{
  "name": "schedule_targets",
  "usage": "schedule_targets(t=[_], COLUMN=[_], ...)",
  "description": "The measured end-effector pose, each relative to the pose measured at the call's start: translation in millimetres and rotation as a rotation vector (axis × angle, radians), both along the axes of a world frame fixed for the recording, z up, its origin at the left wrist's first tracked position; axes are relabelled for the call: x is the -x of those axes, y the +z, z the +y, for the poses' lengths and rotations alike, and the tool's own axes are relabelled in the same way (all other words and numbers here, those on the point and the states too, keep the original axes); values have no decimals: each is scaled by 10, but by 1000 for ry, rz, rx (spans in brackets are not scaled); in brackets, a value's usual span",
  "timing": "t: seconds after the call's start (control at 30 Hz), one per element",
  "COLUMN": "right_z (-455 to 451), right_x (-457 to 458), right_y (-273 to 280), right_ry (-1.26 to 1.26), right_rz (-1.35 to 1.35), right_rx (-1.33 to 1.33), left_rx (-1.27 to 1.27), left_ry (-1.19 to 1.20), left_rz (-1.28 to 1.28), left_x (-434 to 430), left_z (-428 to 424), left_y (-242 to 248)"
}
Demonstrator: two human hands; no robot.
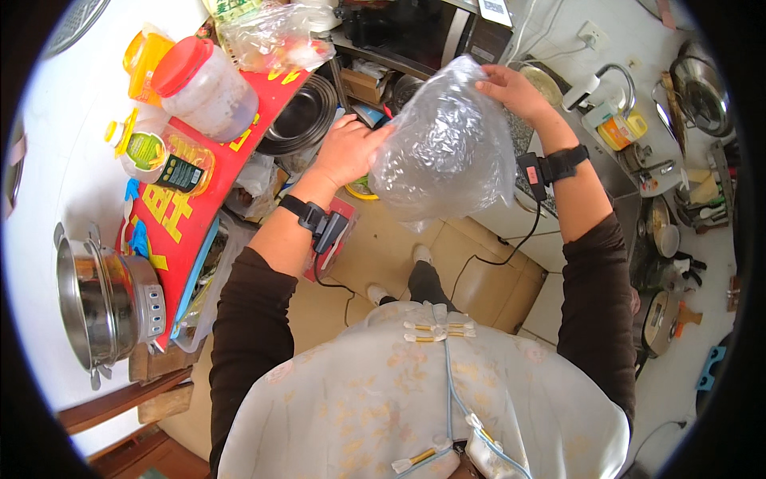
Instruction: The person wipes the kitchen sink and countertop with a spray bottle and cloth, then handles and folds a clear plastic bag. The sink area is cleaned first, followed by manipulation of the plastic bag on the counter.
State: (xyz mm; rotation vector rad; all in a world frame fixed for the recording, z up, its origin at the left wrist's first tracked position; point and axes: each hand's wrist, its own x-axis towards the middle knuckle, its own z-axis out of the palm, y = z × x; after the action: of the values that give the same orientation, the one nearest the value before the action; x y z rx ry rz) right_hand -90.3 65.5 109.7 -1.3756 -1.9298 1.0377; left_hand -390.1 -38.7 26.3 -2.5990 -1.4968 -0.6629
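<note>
A clear, crinkled plastic bag [446,143] hangs in front of me, puffed out above the tiled floor. My right hand [517,93] pinches its upper right edge between thumb and fingers. At the bag's left edge, my left hand [350,149] grips the film, its fingertips partly hidden from me. The plastic looks see-through and bright with reflections; I make out no contents in it. Each wrist wears a black strap with a small cabled device.
On the left, a red-topped table [209,173] bears a red-lidded plastic jar [206,90], an oil bottle [179,158] and a steel pot [99,299]. Dark round pans [302,114] sit beyond it. A microwave oven [401,30] stands ahead; a sink faucet [625,84] is at right.
</note>
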Motion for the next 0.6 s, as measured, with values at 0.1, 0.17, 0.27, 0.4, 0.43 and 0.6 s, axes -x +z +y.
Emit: schedule_targets(t=[0.1,0.17,0.27,0.4,0.43,0.6], right_z=[-44,-259,-792,-1319,-1343,-1115], right_x=[-102,-225,-311,-157,-150,-108], right_y=[-157,-287,-675,-1465,-1619,-2083], right_ry=[-285,-138,286,221,138,11], right_rz=[-314,69,266,92,102,479], right_rx=[-566,-431,280,382,450,660], left_rx=[274,565,960,1175,1195,1295], left_ry=[217,322,477,548,559,537], left_rz=[-58,-190,-573,-689,-658,-730], left_x=[82,228,327,427,461,706], left_z=[119,227,195,73,52,-59], left_y=[-126,-163,-232,-229,-220,-169])
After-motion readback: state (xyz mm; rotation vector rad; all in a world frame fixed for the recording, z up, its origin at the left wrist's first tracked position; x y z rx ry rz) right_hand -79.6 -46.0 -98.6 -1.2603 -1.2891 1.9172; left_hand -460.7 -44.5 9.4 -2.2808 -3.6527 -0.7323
